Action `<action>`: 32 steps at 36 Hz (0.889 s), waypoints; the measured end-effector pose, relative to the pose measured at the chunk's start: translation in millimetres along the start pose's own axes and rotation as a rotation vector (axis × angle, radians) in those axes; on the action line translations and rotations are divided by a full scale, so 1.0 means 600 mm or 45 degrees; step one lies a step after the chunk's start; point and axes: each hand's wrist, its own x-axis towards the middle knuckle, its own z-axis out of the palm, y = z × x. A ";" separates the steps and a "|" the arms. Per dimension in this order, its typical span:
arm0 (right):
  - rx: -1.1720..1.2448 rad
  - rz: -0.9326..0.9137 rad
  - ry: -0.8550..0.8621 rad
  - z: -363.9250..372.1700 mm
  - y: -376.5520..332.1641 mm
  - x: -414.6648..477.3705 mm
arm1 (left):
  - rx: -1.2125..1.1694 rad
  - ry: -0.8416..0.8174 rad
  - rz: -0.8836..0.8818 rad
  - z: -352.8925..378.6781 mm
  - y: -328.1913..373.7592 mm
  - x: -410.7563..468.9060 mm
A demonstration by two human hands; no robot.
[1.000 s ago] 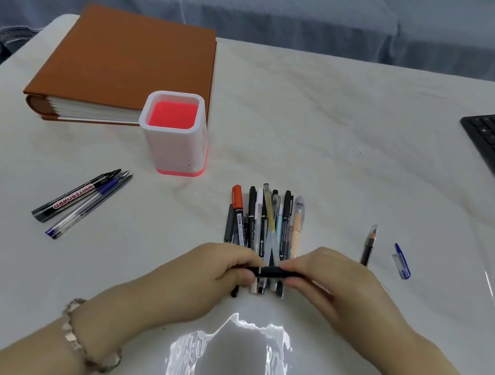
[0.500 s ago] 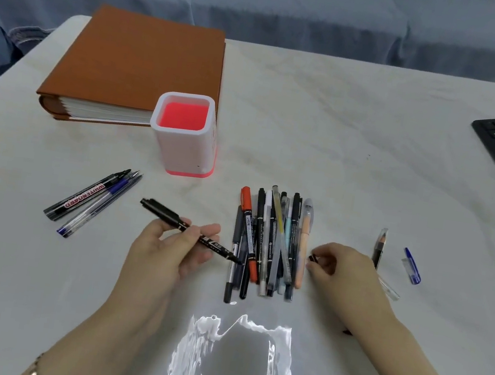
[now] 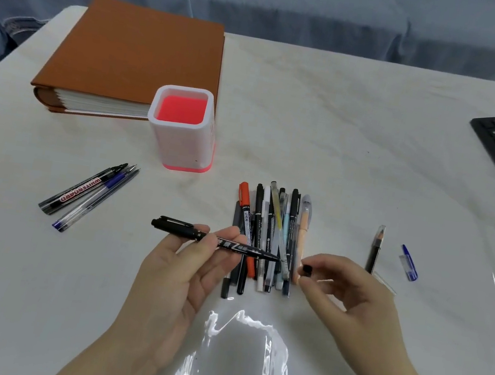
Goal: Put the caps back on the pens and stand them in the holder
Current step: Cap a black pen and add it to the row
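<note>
- The left hand (image 3: 182,274) pinches a black marker (image 3: 215,241) between thumb and fingertips, holding it level over the near end of the pen pile (image 3: 267,238). The right hand (image 3: 349,295) pinches a tiny black cap (image 3: 306,270) at its fingertips, just off the marker's right end and not on it yet.
- First worry: that cap is small and the pinch looks shallow. If it meets the tip off-axis, it could pop loose and drop into the pile right below, where it'd be a pain to spot among all the black barrels.
- Second worry: the marker is held lightly around its middle. Pushing the cap on might slide the barrel through the fingers and leave the cap only half seated.
- The holder (image 3: 180,132) stands upright with nothing in it, well apart to the left and farther back, just in front of an orange book (image 3: 137,58). A pen dropped in at a slant could probably knock it.
- Counts:
- one holder, zero pens in it
- one marker and one cap in hand
- roughly ten or eleven pens in the pile, too overlapped for an exact count
- three pens lying on the left (image 3: 88,192)
- one dark pen on the right (image 3: 376,248)
- one loose blue cap (image 3: 409,263) beside that dark pen
</note>
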 end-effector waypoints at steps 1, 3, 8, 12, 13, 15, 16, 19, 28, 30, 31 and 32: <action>-0.040 -0.015 -0.023 0.001 -0.002 -0.001 | -0.001 -0.001 0.001 0.001 0.000 -0.002; -0.088 -0.039 -0.049 0.002 -0.002 -0.004 | 0.004 0.003 0.002 0.003 -0.002 -0.005; -0.071 -0.089 -0.039 0.007 -0.006 -0.008 | 0.014 0.008 0.018 0.004 -0.006 -0.010; -0.081 -0.075 0.000 0.008 -0.006 -0.009 | 0.025 0.002 0.028 0.004 -0.006 -0.012; -0.088 -0.070 0.005 0.008 -0.006 -0.009 | 0.033 -0.001 0.030 0.004 -0.006 -0.012; -0.102 -0.063 0.010 0.007 -0.006 -0.010 | 0.042 -0.009 0.034 0.005 -0.007 -0.013; -0.107 -0.060 0.011 0.007 -0.006 -0.010 | 0.041 -0.013 0.035 0.005 -0.007 -0.014; -0.116 -0.052 0.008 0.008 -0.008 -0.010 | 0.021 -0.025 0.036 0.007 -0.010 -0.018; -0.161 -0.061 -0.025 0.005 -0.010 -0.010 | 0.023 -0.040 0.079 0.007 -0.011 -0.023; -0.167 -0.065 -0.025 0.007 -0.012 -0.010 | 0.037 -0.065 0.074 0.010 -0.012 -0.026; -0.169 -0.069 -0.021 0.009 -0.012 -0.010 | 0.042 -0.077 0.071 0.011 -0.013 -0.028; -0.171 -0.070 -0.019 0.010 -0.013 -0.010 | 0.047 -0.080 0.071 0.012 -0.014 -0.030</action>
